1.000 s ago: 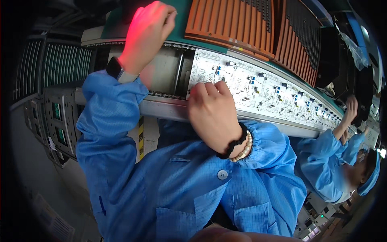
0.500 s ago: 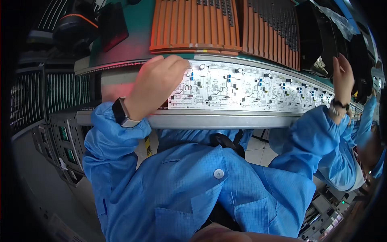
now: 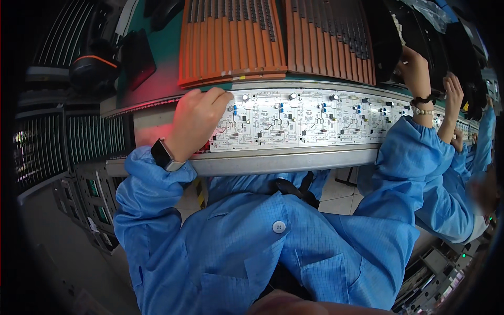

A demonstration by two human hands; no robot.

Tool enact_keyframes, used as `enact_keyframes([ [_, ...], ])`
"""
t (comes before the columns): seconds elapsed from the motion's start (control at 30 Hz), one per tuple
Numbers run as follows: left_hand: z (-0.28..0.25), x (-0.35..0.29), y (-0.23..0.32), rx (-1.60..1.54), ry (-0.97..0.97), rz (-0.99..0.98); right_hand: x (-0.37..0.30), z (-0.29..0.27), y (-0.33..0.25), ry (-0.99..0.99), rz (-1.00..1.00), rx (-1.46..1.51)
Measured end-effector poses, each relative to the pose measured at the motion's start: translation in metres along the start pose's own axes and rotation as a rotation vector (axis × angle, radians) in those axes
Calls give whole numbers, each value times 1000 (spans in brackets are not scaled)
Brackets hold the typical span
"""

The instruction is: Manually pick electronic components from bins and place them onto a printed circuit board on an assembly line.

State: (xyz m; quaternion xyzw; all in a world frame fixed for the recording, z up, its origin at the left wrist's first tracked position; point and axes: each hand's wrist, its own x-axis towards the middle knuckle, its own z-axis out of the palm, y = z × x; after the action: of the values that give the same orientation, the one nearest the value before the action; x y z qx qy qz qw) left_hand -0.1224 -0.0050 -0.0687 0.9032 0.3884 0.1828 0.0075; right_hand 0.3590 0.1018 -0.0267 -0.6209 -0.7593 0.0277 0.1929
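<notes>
A long white circuit board panel (image 3: pixel 294 123), dotted with small black, blue and silver parts, lies along a metal rail. At the panel's upper left corner is my left hand (image 3: pixel 199 119), its fingers bent and pressed together beside a round silver capacitor (image 3: pixel 245 98). Whatever those fingertips hold, if anything, is hidden. My right hand (image 3: pixel 415 72) is raised at the right, by the front of a black bin (image 3: pixel 382 50). Its fingers are curled in, and the dark bin makes their tips hard to see. Some pale parts (image 3: pixel 397 26) show in that bin.
Two orange slotted racks (image 3: pixel 231 50) (image 3: pixel 328 47) filled with dark parts stand behind the rail. A dark flat device (image 3: pixel 137 60) sits at the left on green matting. A co-worker's hand (image 3: pixel 452 94) and blue sleeve are close to my right arm. The rail's metal front edge (image 3: pixel 283 161) runs before me.
My right hand has moved left and up to the black bin, its fingers now curled. A co-worker's hand has risen beside it. My left hand stays at the panel's corner; the view has shifted slightly.
</notes>
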Motion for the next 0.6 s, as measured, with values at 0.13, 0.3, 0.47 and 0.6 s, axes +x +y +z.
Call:
enact_keyframes([
  [0.13,-3,-3,6,97,-44,-4,0,5,-3,34,-33,53],
  [0.3,-4,0,5,92,2,8,-4,4,-3,158,-23,153],
  [0.47,-8,15,9,19,87,-5,-10,5,-2,167,-48,113],
  [0.6,-12,29,17,-58,67,-13,-15,-1,-10,193,157,264],
])
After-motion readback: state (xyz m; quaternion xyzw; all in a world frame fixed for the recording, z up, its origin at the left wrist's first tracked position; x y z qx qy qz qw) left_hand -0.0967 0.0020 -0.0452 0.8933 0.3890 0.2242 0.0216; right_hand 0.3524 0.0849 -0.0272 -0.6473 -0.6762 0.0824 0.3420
